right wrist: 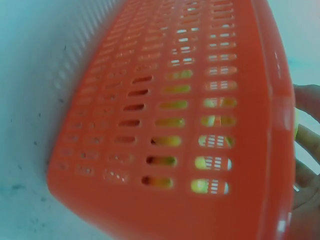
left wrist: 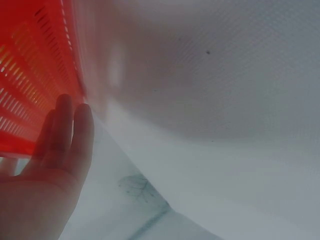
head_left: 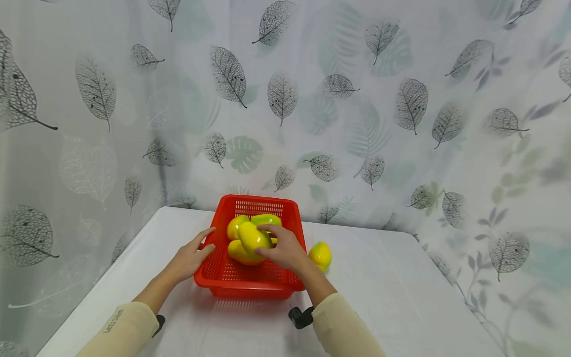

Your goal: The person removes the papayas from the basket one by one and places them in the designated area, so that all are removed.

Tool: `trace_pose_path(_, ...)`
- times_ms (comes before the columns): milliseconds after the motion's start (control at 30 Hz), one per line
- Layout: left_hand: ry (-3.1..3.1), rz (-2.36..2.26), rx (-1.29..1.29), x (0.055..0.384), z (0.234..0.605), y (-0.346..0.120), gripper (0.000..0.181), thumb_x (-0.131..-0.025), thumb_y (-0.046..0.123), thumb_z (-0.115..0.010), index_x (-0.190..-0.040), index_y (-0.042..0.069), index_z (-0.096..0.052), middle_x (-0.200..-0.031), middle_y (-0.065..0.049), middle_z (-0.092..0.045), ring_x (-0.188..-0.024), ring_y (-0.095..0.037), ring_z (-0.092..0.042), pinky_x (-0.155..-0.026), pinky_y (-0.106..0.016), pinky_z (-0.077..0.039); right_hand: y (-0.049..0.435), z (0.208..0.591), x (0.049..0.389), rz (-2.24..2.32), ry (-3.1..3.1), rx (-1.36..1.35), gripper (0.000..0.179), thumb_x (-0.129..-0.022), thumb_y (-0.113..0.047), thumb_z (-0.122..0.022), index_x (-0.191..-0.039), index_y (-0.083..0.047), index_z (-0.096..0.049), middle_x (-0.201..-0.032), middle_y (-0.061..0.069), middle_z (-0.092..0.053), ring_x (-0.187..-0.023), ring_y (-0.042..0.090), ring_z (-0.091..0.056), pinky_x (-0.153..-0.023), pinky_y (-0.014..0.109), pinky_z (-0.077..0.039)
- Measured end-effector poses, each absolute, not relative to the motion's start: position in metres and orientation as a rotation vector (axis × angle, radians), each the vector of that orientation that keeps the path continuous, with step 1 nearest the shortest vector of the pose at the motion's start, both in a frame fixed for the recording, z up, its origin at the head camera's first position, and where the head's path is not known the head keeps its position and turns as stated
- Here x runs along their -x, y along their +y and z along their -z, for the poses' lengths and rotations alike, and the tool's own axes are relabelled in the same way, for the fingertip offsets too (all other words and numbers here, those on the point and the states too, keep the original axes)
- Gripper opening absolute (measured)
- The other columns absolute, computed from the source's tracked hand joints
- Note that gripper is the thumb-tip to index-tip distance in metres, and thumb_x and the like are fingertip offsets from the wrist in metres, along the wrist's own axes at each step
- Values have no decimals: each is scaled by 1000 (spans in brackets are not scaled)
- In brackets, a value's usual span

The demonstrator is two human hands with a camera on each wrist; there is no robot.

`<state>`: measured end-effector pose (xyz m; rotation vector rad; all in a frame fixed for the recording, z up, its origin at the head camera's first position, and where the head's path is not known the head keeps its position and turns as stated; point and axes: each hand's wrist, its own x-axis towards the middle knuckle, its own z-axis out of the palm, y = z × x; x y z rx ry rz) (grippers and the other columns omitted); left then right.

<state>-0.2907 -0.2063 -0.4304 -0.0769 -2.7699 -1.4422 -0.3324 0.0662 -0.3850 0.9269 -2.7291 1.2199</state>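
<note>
A red plastic basket (head_left: 250,284) with slotted walls stands on the white table, holding several shiny yellow-green mangoes (head_left: 266,219). Over the pile, my right hand (head_left: 285,248) grips one yellow mango (head_left: 251,236) between thumb and fingers. In the right wrist view the basket wall (right wrist: 240,210) hides most of that hand and the fruit. My left hand (head_left: 189,259) is at the basket's left side with its fingers extended. The left wrist view has its fingers (left wrist: 82,132) close against the slotted wall; whether they all touch it, I cannot tell.
Another yellow mango (head_left: 320,255) lies on the table (head_left: 379,297) just right of the basket. A leaf-patterned curtain (head_left: 321,124) hangs behind and along the sides of the table. A black wrist device (head_left: 301,317) shows by my right sleeve.
</note>
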Motion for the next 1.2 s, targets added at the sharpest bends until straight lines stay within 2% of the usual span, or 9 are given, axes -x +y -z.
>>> trace_pose_path(300,-2772,1463,80,293,431,-207,54,-98,31,-45,-148,24,-24,-114,-20,-51,-74,-20,-60,-65,-33,-55,79,380,337,-1189,-2689,-890,56,-80,-33,-72,-131,-23,-52,-130,-6,-50,-110,18,-55,-87,32,-49)
trace_pose_path(700,-2781,1461,52,293,433,-206,55,-97,33,-46,-148,27,-23,-118,-20,-50,-78,-20,-60,-67,-33,-55,98,376,341,-1166,-2614,-809,55,-81,-31,-72,-131,-20,-52,-126,-3,-53,-109,15,-53,-88,31,-49)
trace_pose_path(1000,-2777,1475,68,292,432,-207,58,-96,41,-46,-148,27,-23,-117,-20,-50,-77,-21,-60,-66,-33,-55,115,376,343,-1187,-2551,-722,54,-81,-28,-72,-130,-17,-54,-127,0,-53,-111,19,-53,-86,34,-50)
trace_pose_path(1200,-2774,1484,70,291,432,-208,58,-96,38,-47,-148,27,-23,-116,-20,-50,-77,-22,-60,-66,-33,-55,124,378,343,-1245,-2526,-632,55,-80,-28,-72,-131,-18,-53,-129,-3,-52,-112,21,-53,-86,36,-51)
